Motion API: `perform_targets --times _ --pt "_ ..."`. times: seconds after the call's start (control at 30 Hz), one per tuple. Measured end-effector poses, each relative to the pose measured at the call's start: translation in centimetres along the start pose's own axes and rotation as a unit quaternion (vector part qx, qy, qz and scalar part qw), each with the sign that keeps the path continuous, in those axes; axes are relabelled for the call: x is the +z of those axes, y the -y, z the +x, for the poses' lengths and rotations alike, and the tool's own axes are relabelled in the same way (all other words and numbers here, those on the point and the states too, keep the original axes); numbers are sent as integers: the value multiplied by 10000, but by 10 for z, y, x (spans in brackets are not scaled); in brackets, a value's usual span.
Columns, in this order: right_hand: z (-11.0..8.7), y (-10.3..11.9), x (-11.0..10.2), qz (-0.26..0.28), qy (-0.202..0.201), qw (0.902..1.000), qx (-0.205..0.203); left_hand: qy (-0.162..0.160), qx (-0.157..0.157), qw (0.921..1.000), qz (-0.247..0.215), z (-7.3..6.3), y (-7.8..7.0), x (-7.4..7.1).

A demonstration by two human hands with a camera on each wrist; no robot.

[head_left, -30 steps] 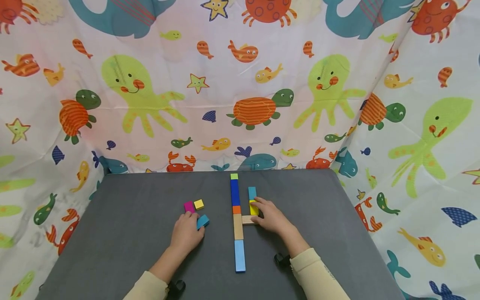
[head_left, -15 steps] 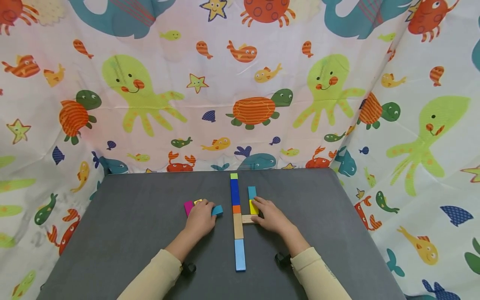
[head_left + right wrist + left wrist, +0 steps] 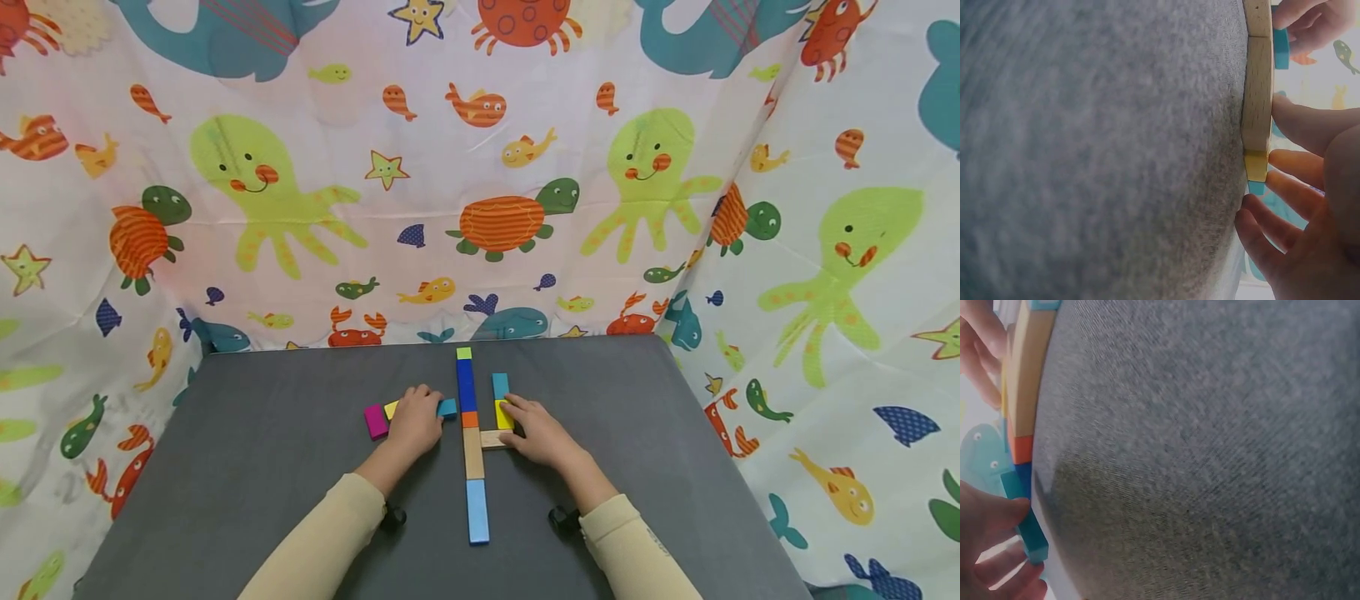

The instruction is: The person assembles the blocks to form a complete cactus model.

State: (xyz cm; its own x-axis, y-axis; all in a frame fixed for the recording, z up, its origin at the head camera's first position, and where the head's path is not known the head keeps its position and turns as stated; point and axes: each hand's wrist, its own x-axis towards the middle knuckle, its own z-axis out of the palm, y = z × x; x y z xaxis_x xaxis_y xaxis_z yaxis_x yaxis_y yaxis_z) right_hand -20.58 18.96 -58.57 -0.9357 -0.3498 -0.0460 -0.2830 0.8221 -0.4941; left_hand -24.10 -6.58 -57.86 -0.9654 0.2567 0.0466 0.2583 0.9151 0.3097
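My left hand (image 3: 411, 427) pinches a teal block (image 3: 447, 408) just left of a straight column of blocks; in the left wrist view the thumb lies against that teal block (image 3: 1025, 519). From far to near the column has a light green, a dark blue (image 3: 467, 385), an orange, a tan (image 3: 473, 454) and a light blue block (image 3: 477, 511). A wooden block (image 3: 492, 439) juts right from the tan one. Beyond it stand a yellow block (image 3: 503, 414) and a blue block (image 3: 500, 385) in line. My right hand (image 3: 546, 435) touches the wooden and yellow blocks with extended fingers.
A magenta block (image 3: 377, 422) and a small yellow block (image 3: 391, 409), partly hidden by the left hand, lie left of that hand. The grey table (image 3: 285, 483) ends at a curtain (image 3: 420, 200) printed with sea animals.
My left hand has gripped the teal block and carried it right, away from the magenta and small yellow blocks, up near the column. The right hand stays at its blocks.
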Motion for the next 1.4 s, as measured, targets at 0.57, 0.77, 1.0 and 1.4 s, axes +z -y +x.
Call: perform_targets --times 0.57,0.77,1.0,1.4 --pt "-1 4 -1 8 16 9999 104 153 164 9997 -123 4 2 14" --pt "-3 5 -1 26 -13 9999 123 -191 392 9985 -339 -6 12 8" --pt "-2 5 1 17 -41 9999 119 -477 300 9961 -683 -19 33 -4" --pt "-3 3 3 16 -88 9999 130 -157 -247 9920 -1226 -36 74 -18"
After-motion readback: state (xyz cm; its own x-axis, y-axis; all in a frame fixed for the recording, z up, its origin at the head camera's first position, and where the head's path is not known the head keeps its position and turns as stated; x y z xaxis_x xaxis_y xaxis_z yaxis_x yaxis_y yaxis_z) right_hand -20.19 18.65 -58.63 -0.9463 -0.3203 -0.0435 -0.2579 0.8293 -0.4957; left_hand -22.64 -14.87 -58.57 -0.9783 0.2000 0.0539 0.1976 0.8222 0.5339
